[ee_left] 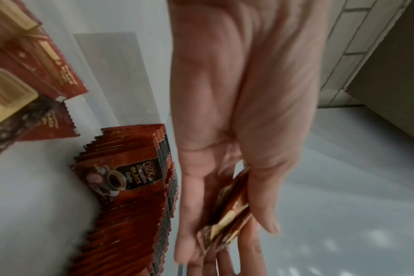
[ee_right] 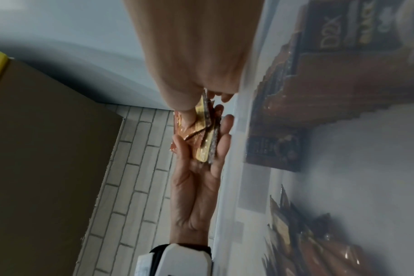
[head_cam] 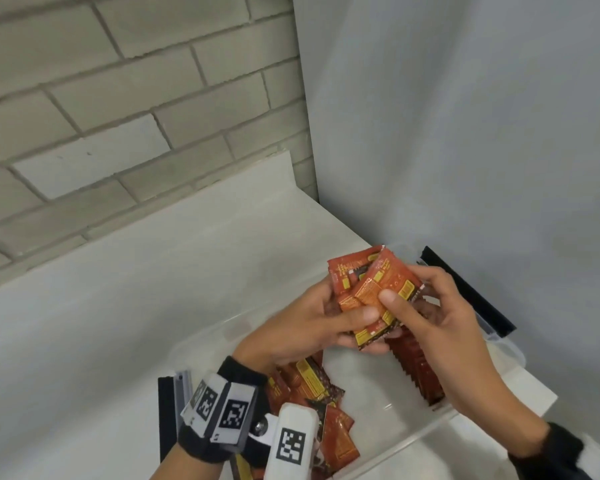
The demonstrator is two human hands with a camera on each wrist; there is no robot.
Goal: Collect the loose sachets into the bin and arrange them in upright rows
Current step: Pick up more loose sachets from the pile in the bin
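Note:
Both hands hold one small bundle of red and yellow sachets (head_cam: pixel 371 289) above a clear plastic bin (head_cam: pixel 426 429). My left hand (head_cam: pixel 357 327) grips the bundle from the left, thumb on top and fingers beneath. My right hand (head_cam: pixel 406 306) pinches its right side, thumb on the front. In the left wrist view the sachets (ee_left: pixel 232 205) lie between the left thumb and fingers. In the right wrist view the bundle (ee_right: pixel 203 140) sits between both hands. An upright row of sachets (head_cam: pixel 416 368) stands along the bin's right side. Loose sachets (head_cam: pixel 312 393) lie heaped at its near-left end.
The bin sits on a white counter (head_cam: pixel 136 306) in a corner between a brick wall (head_cam: pixel 118 98) and a pale panel (head_cam: pixel 465 133). A black strip (head_cam: pixel 465 289) lies behind the bin, another dark piece (head_cam: pixel 167 410) to its left. A brown box (ee_right: pixel 35 149) stands nearby.

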